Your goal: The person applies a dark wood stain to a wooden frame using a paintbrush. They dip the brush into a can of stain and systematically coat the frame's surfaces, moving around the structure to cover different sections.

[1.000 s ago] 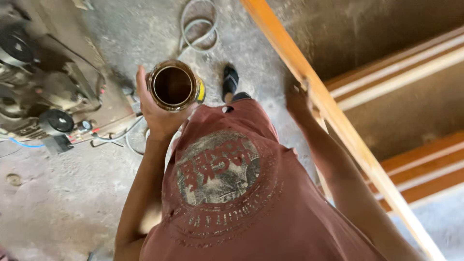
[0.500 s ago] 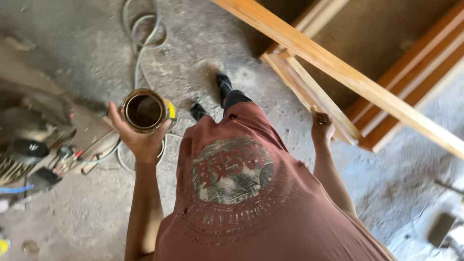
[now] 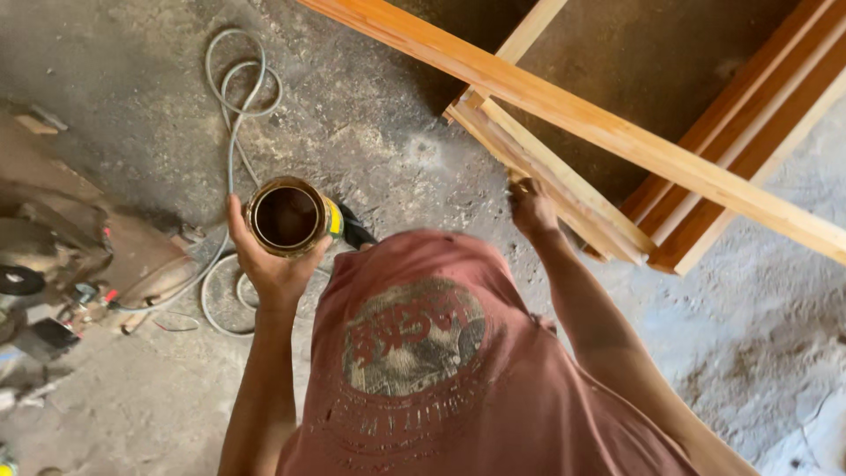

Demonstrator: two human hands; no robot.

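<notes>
Left hand [image 3: 269, 264] cups the open tin [image 3: 286, 218] level, right hand [image 3: 531, 207] closes on the wooden frame [image 3: 564, 189]: keep the tin upright beside that frame.

A grey hose [image 3: 231, 106] lies in loops on the dusty concrete floor [image 3: 370, 115]. At the left edge sits a cluster of machine parts and tools [image 3: 44, 291] with thin wires. A faded red shirt [image 3: 423, 353] with a round print fills the lower middle.
</notes>
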